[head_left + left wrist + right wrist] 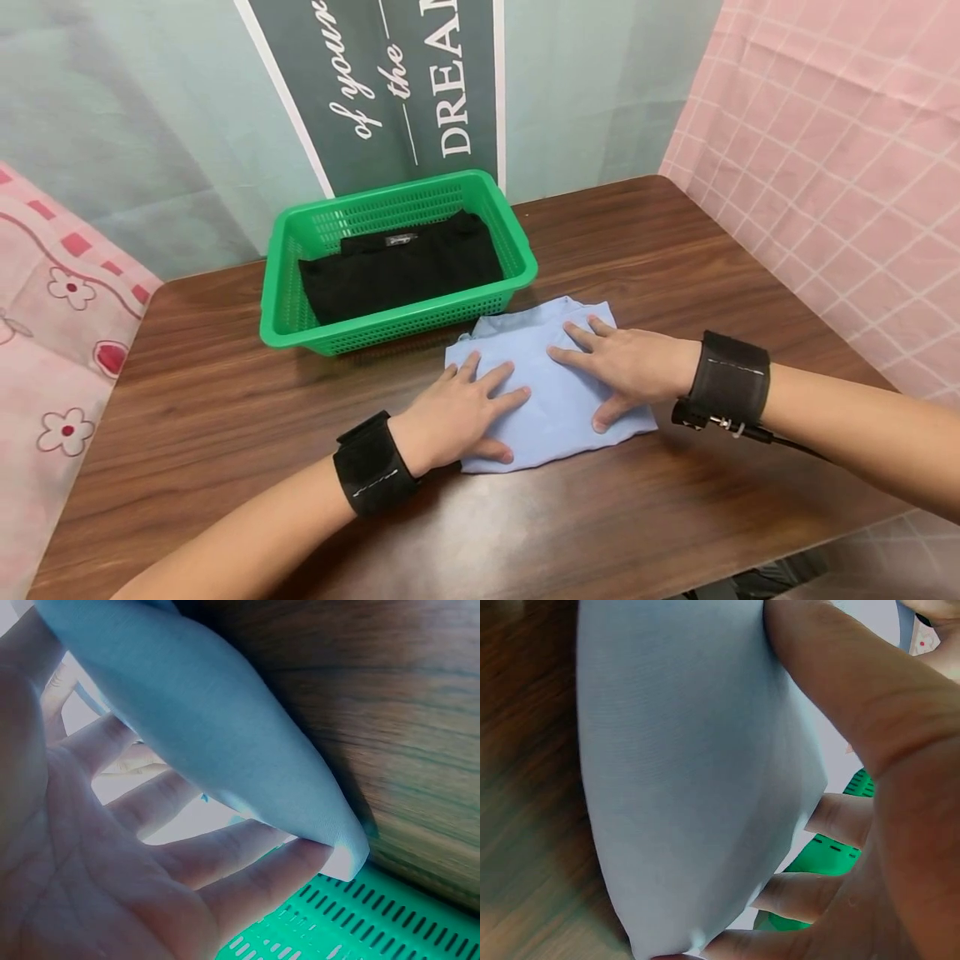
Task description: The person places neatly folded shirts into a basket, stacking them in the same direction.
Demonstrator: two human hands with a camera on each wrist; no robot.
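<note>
Our left hand (pixel 457 412) and right hand (pixel 626 371) press flat, fingers spread, on the cloth (pixel 551 408). It lies just beside the basket (pixel 517 275), bare worktop (pixel 225 417) around. Its long axis runs toward the basket.

L hand (pixel 459 406): I see it palm down, fingers straight, spread, pressing flat.
R hand (pixel 624 367): palm down, fingers straight, thumb out to side.
Forearms: both bare, angled inward.
Wrists: black strap on each.

Smooth matt light-blue cloth (pixel 551 392) lies on a glossy wood-grain counter (pixel 225 400); at 11 o'clock, a perforated green plastic basket (pixel 517 258).
</note>
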